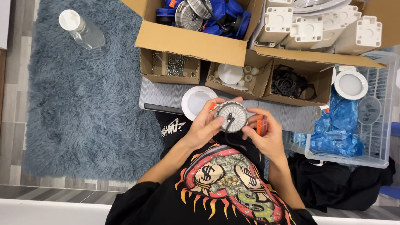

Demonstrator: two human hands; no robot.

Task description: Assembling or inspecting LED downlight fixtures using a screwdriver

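both hands grip a round finned disc before open cardboard boxes.

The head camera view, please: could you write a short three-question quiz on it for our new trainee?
1. True or false: both hands hold the round finned metal part.
2. Which small box holds the screws: the left, the middle or the right one?
3. What lies on the blue shaggy rug at top left?

Key:
1. True: the left hand and the right hand each have a grip on its edge; the right hand also holds an orange-handled tool.
2. The left one.
3. A clear plastic bottle with a white cap, on its side.
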